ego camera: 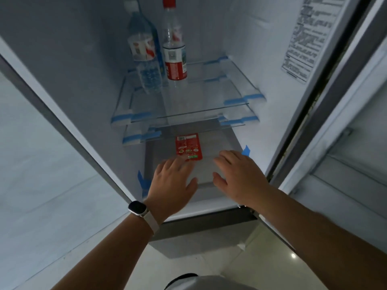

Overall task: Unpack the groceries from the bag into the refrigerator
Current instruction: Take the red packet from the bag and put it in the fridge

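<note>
Left hand point(173, 181) and right hand point(240, 176) reach flat into an open refrigerator point(251, 49).
Both are palm-down, fingers straight and spread, gripping nothing. A red packet point(189, 146) lies just past the left fingertips; a water bottle point(144, 55) and a red-capped bottle point(174, 49) stand well beyond.

- Likely a home kitchen: an open refrigerator point(251, 38) with glass shelves point(199, 97).
- Blue tape point(234, 101) holds the shelf ends; a printed sticker point(307, 38) is on the inner wall.
- Drink bottles point(174, 59) stand inside, above a glossy pale tiled floor point(261, 258).
</note>
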`<action>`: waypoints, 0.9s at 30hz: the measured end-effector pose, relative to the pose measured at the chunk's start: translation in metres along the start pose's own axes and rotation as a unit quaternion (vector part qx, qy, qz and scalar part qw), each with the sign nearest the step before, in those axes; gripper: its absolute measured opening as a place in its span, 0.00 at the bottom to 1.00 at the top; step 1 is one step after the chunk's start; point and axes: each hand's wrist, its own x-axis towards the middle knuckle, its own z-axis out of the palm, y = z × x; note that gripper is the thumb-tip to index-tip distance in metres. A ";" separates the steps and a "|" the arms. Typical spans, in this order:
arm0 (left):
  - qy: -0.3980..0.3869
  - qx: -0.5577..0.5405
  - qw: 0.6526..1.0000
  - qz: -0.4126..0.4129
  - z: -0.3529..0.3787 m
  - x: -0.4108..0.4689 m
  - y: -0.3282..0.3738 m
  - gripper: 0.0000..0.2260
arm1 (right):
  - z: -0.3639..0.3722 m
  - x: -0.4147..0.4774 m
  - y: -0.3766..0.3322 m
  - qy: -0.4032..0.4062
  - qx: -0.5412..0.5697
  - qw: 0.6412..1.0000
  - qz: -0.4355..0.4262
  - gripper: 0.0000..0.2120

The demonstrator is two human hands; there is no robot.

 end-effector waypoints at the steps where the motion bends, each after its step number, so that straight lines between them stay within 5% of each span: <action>1: 0.006 -0.001 1.000 0.009 -0.002 -0.004 0.002 0.22 | -0.003 -0.005 0.000 0.000 -0.003 1.000 0.004 0.25; 27: 0.041 -0.090 0.968 0.230 -0.033 -0.148 0.077 0.20 | -0.059 -0.232 -0.085 0.031 -0.110 0.978 0.174 0.22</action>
